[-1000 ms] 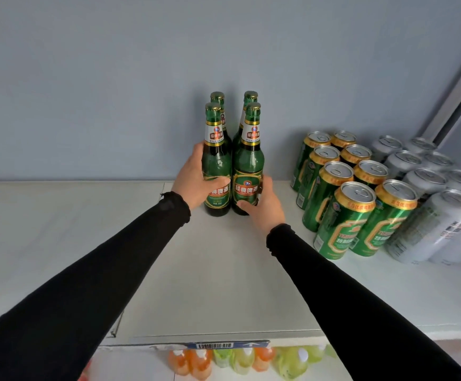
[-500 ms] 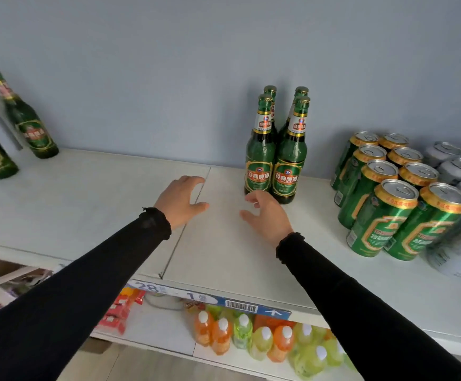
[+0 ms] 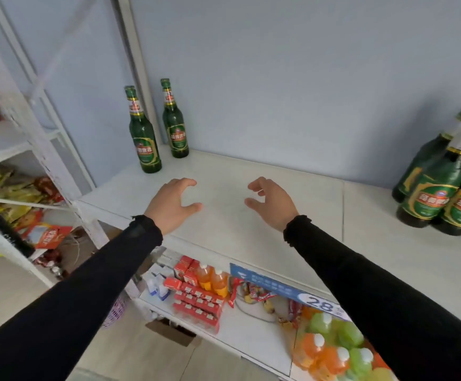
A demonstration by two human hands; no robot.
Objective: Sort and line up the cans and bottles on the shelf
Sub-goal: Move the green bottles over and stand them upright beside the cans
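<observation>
Two green beer bottles stand upright at the far left corner of the white shelf [image 3: 265, 215]: one in front [image 3: 144, 138] and one behind it [image 3: 174, 125]. A tight group of green bottles [image 3: 443, 188] stands at the right edge of view. My left hand [image 3: 173, 204] and my right hand [image 3: 271, 203] hover over the bare middle of the shelf, fingers loosely curved, holding nothing. Both hands are well short of the two left bottles. No cans are in view.
A white upright post [image 3: 138, 64] rises behind the left bottles. Another rack with snack packets [image 3: 17, 193] stands to the left. The lower shelf holds red cartons [image 3: 196, 303] and orange and green drink bottles [image 3: 333, 347]. A blue price strip [image 3: 292, 292] runs along the shelf's front edge.
Both hands let go of the grouped bottles and moved left along the shelf. The view swung left, so the cans have left the frame and the two left bottles came in.
</observation>
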